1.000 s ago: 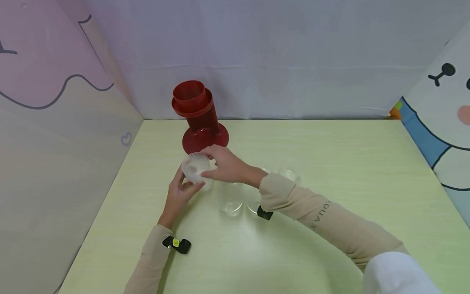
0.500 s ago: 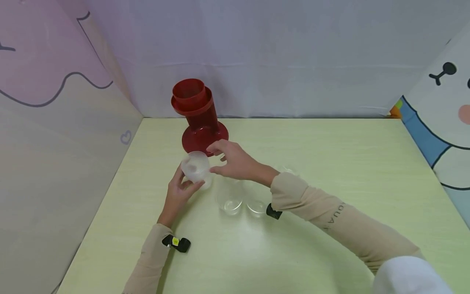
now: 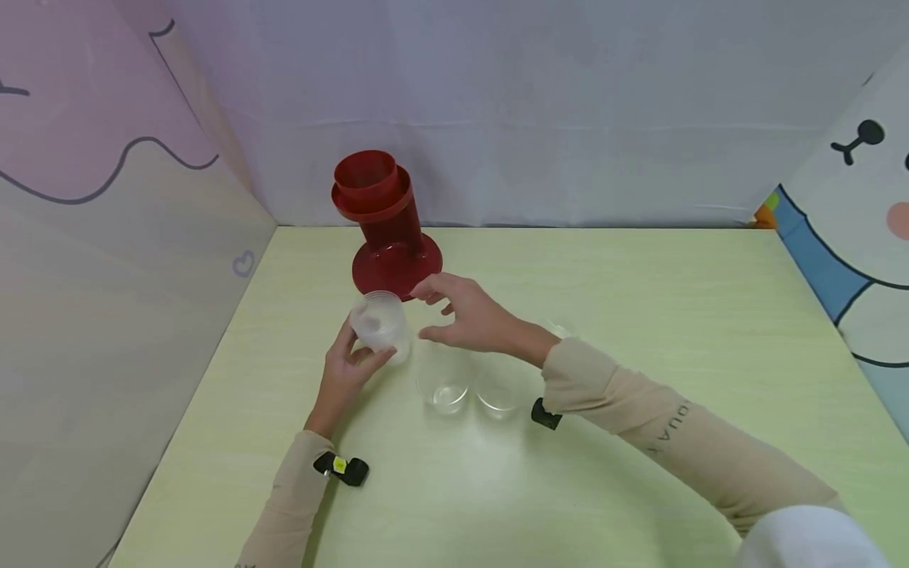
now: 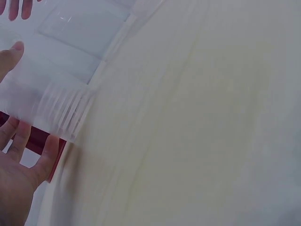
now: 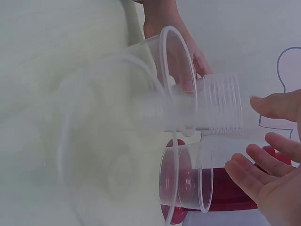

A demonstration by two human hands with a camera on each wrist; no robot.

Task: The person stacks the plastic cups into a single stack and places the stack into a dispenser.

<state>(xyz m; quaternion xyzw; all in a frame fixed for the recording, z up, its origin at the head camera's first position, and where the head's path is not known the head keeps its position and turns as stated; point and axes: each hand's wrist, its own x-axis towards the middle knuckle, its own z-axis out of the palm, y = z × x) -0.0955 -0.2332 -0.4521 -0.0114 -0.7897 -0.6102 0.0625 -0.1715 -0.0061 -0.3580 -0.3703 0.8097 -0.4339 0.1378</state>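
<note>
A stack of nested clear plastic cups (image 3: 379,319) is gripped by my left hand (image 3: 344,386), with ridged rims showing in the left wrist view. Fingers and thumb wrap the sides of the stack. My right hand (image 3: 469,315) hovers just right of it, fingers loosely bent and holding nothing. Beneath and around the right hand stand several clear cups, among them a front cup (image 3: 449,394) and its neighbour (image 3: 497,398). In the right wrist view, a large blurred clear cup (image 5: 120,176) fills the foreground.
Behind the hands stands a red cylindrical holder (image 3: 389,225) on a round base, with a stepped open top. A pale wall sheet (image 3: 568,118) borders the back of the yellowish table (image 3: 639,300). Printed panels rise at left and right.
My right hand has let go of the cup stack and drawn back to the right. My left hand still holds the stack in about the same place.
</note>
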